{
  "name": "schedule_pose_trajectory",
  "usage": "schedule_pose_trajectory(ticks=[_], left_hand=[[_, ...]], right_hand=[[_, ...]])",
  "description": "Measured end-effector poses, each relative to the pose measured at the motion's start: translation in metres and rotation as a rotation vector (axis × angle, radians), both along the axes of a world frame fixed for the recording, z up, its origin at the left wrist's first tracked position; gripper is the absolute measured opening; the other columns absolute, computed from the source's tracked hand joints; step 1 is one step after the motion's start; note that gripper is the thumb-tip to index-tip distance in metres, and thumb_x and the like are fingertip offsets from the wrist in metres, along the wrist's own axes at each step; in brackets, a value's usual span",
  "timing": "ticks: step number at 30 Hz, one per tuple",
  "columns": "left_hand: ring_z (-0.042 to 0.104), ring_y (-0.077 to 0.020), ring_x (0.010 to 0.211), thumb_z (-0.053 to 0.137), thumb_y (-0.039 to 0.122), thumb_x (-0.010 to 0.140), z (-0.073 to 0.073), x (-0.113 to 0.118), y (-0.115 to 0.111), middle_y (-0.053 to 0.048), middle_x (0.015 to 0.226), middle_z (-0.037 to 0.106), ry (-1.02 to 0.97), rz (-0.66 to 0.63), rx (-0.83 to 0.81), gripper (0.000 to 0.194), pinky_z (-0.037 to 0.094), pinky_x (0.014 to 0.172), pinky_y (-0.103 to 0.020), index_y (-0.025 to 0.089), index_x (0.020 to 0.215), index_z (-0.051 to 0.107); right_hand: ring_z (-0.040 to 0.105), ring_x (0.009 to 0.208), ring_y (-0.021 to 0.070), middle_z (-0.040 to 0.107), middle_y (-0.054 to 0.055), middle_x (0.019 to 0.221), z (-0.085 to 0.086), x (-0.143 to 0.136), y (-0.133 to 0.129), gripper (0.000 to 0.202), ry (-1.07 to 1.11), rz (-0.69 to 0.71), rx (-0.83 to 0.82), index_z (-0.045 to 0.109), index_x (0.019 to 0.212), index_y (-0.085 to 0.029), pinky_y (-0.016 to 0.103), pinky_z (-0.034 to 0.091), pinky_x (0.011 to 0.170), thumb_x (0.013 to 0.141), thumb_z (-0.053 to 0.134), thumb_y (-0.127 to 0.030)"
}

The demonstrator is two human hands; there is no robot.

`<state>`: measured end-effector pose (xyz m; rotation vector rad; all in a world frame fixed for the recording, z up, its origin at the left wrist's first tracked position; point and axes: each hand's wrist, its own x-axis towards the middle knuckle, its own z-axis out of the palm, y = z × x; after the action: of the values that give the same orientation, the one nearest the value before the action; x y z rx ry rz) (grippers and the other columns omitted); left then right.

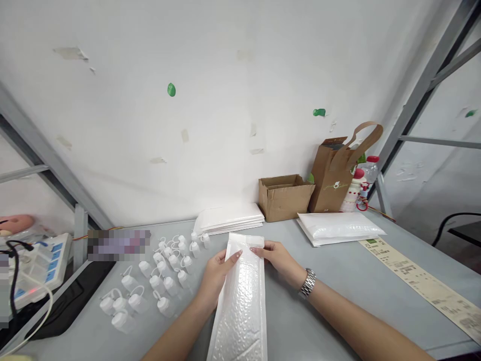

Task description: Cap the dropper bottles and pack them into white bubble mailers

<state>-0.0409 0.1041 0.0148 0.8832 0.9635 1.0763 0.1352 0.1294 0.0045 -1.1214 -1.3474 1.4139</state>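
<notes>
A white bubble mailer (242, 301) stretches from the middle of the table toward me, its far end between my hands. My left hand (218, 271) grips its left edge, thumb on top and fingers underneath. On the opposite edge, my right hand (280, 258) pinches the mailer near its flap, with a metal watch on the wrist. Left of my left hand stand several small translucent bottles (160, 281) with white caps and loop straps. Just beyond the mailer lies a stack of flat white mailers (229, 218).
Filled white mailers (340, 226) lie at the right, by a strip of printed labels (417, 281). Behind are an open cardboard box (285, 200), a brown paper bag (326, 175) and a red-capped bottle (371, 170). Power strips (56, 265) and cables sit far left.
</notes>
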Motion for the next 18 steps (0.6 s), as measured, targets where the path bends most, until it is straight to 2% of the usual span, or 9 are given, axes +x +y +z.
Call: schedule_pose_trajectory(ticks=[3, 6, 9, 13, 15, 18], left_hand=[[0.065, -0.0221, 0.071, 0.077, 0.035, 0.060, -0.0031, -0.0009, 0.0010, -0.005, 0.079, 0.073, -0.004, 0.006, -0.003, 0.033, 0.048, 0.068, -0.030, 0.014, 0.085, 0.069], [0.065, -0.0215, 0.069, 0.079, 0.033, 0.057, -0.0054, -0.0026, 0.0024, -0.005, 0.077, 0.072, -0.007, 0.043, -0.023, 0.034, 0.048, 0.066, -0.030, 0.014, 0.084, 0.069], [0.065, -0.0208, 0.071, 0.079, 0.033, 0.056, -0.0057, -0.0026, 0.0032, -0.005, 0.078, 0.072, -0.014, 0.067, -0.034, 0.036, 0.048, 0.068, -0.030, 0.014, 0.085, 0.068], [0.065, -0.0221, 0.076, 0.081, 0.034, 0.053, -0.0052, -0.0010, 0.0033, -0.005, 0.082, 0.072, -0.022, 0.067, -0.042, 0.040, 0.047, 0.071, -0.030, 0.014, 0.084, 0.068], [0.065, -0.0214, 0.073, 0.079, 0.038, 0.055, -0.0065, -0.0012, 0.0035, -0.005, 0.078, 0.071, -0.017, 0.071, -0.051, 0.038, 0.047, 0.068, -0.030, 0.014, 0.082, 0.068], [0.062, -0.0176, 0.061, 0.076, 0.042, 0.059, -0.0101, -0.0031, 0.0046, -0.002, 0.064, 0.068, -0.010, 0.112, -0.067, 0.034, 0.045, 0.059, -0.026, 0.013, 0.075, 0.067]], right_hand=[[0.053, 0.059, 0.0142, 0.064, 0.001, 0.066, 0.0006, -0.0010, 0.0001, 0.029, 0.020, -0.048, 0.042, 0.069, 0.073, -0.014, 0.028, 0.042, 0.059, 0.068, 0.066, -0.042], [0.054, 0.065, 0.0155, 0.066, 0.002, 0.074, 0.0011, 0.0007, 0.0020, 0.023, 0.014, -0.017, 0.084, 0.071, 0.081, -0.018, 0.028, 0.044, 0.063, 0.070, 0.064, -0.037], [0.056, 0.073, 0.0164, 0.065, 0.002, 0.081, 0.0000, 0.0034, 0.0035, 0.022, -0.087, 0.037, 0.178, 0.073, 0.088, -0.023, 0.030, 0.044, 0.070, 0.073, 0.058, -0.028], [0.056, 0.074, 0.0160, 0.060, 0.002, 0.078, -0.0039, 0.0041, 0.0023, 0.029, -0.227, -0.004, 0.249, 0.074, 0.087, -0.026, 0.031, 0.045, 0.073, 0.075, 0.050, -0.017], [0.057, 0.076, 0.0158, 0.058, 0.002, 0.079, -0.0031, 0.0031, -0.0005, 0.032, -0.267, 0.004, 0.278, 0.074, 0.089, -0.026, 0.031, 0.046, 0.074, 0.076, 0.047, -0.014], [0.056, 0.080, 0.0165, 0.058, 0.003, 0.086, 0.0035, 0.0014, -0.0061, 0.029, -0.326, 0.104, 0.334, 0.071, 0.096, -0.028, 0.030, 0.045, 0.073, 0.079, 0.049, -0.018]])
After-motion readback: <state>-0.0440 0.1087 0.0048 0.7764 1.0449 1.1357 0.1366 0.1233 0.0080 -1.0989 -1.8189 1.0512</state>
